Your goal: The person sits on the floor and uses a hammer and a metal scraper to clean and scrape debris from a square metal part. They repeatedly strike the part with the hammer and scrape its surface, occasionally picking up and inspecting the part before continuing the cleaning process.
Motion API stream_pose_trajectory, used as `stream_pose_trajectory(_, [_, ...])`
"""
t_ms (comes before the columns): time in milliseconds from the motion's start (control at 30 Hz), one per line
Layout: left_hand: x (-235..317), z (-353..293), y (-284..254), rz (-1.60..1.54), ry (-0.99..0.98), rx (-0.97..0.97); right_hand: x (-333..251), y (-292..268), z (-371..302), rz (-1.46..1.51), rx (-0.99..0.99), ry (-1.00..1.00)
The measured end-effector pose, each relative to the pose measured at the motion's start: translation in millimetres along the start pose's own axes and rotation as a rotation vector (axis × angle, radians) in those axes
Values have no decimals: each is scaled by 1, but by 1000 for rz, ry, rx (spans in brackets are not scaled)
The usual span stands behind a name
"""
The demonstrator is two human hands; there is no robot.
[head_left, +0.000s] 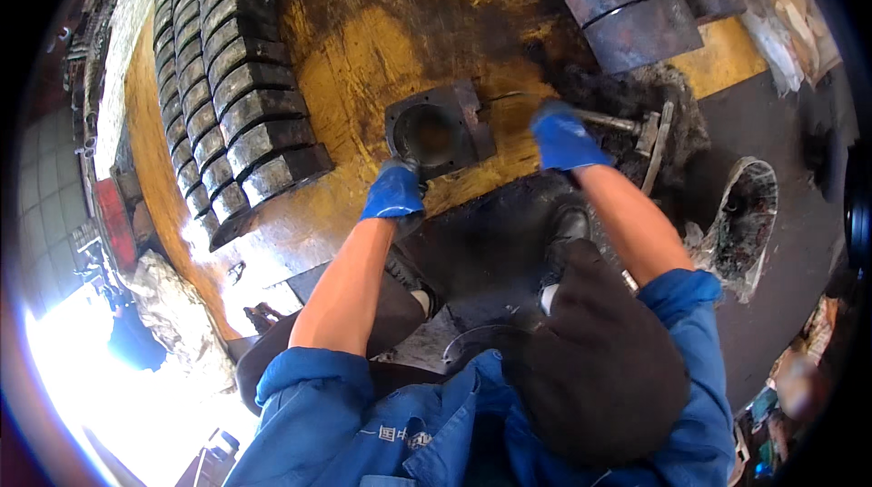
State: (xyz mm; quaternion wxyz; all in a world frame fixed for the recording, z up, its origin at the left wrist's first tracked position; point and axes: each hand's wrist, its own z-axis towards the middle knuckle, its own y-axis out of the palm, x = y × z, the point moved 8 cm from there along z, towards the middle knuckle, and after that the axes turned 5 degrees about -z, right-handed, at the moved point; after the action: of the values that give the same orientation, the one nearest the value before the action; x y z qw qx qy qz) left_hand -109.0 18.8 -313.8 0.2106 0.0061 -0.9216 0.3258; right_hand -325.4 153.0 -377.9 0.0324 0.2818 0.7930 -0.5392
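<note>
Now the blue-gloved left hand (395, 193) touches the 7 o'clock corner of a square metal block (468, 128) with a round bore, at 12 o'clock in view; the right hand (566, 139), blurred, sits apart at the block's 3 o'clock, beside a hammer (648, 134); whether either hand grips, I cannot tell

A short row of white Chinese characters (392, 434) stands on the chest of the blue fabric work jacket (313, 437) that the person wears. Its middle part shows fairly crisply, while the right end (where the cloth creases) is too crumpled and small to make out.
</note>
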Motion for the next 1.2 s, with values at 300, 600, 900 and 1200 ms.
stream_pose_trajectory(300, [-41, 27, 14, -168, 81, 1, 13, -28, -21, -251, 86, -256])
stream_pose_trajectory(600, [-55, 49, 22, -129, -6, -16, -3, -16, -10, -154, 60, -162])
stream_pose_trajectory(900, [-99, 61, 40, -232, 140, -52, 2, -16, -13, -137, 183, -241])
stream_pose_trajectory(1200, [-47, 21, 8, -125, 197, 56, -35, -32, -21, -380, 180, -353])
